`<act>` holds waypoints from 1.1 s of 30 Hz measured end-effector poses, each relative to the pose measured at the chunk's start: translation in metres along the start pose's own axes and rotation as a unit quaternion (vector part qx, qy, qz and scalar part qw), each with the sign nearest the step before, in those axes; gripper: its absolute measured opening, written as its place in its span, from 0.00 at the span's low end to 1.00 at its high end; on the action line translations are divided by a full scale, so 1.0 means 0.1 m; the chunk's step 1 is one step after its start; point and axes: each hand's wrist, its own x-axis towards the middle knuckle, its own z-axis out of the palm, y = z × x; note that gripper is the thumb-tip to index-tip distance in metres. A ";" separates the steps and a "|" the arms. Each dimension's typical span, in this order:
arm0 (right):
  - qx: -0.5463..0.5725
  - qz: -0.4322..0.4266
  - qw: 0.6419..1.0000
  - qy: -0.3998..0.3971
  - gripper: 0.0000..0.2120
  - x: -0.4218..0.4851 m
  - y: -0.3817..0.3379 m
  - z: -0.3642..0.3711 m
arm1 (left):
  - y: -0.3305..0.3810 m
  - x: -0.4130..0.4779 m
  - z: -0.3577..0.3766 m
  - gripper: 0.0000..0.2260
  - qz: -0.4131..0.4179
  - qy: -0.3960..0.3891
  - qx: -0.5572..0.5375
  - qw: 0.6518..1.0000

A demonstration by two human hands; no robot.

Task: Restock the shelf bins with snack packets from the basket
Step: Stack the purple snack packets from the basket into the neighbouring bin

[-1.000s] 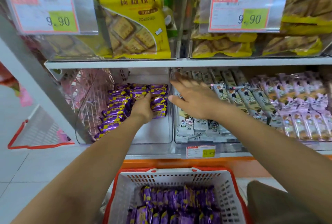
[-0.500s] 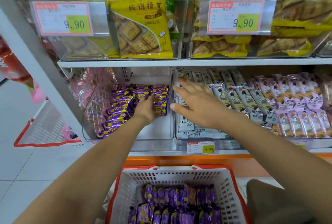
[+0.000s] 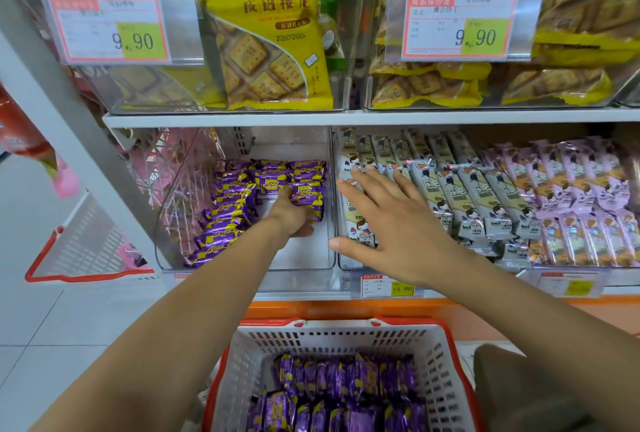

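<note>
Left hand (image 3: 292, 215) is deep in the clear bin (image 3: 304, 258), fingers curled round a small stack of purple packets (image 3: 306, 198) at the far right of the bin, thumb underneath. Right hand (image 3: 384, 224) is spread wide, flat over the white cartoon packets (image 3: 467, 196) in the next bin to the right, thumb by the dividing wall; whether it presses down, I cannot tell.

Room to work: the near right floor of the clear bin lies bare, with a purple row (image 3: 221, 220) hugging the left wall and more along the far side. The shelf edge (image 3: 346, 118) hangs close above.

Writing: two tags up top, left tag (image 3: 114, 28) and right tag (image 3: 460, 26), both read 9.90; the low tag (image 3: 401, 288) reads 15.80. The yellow bag (image 3: 270, 33) says 成语接龙.

Near and below sits the red-rimmed basket (image 3: 450, 355), with spare packets (image 3: 346, 383) in purple standing on end.
</note>
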 end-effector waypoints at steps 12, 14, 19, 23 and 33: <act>-0.048 -0.047 0.992 0.103 0.36 -0.12 0.02 0.15 | -0.13 0.07 0.05 0.32 0.034 0.005 0.004 0.999; -0.071 -0.056 0.990 0.111 0.35 -0.15 0.05 0.21 | -0.14 0.06 0.05 0.32 0.047 0.018 0.003 0.999; -0.078 -0.057 0.987 0.130 0.33 -0.16 0.10 0.27 | -0.11 0.08 0.03 0.38 0.030 0.044 0.012 0.999; -0.083 -0.061 0.985 0.135 0.33 -0.15 0.09 0.30 | -0.08 0.08 0.08 0.35 0.015 0.034 -0.003 0.999; -0.085 -0.060 0.986 0.134 0.33 -0.16 0.11 0.31 | -0.11 0.09 0.10 0.17 0.024 0.024 -0.067 0.997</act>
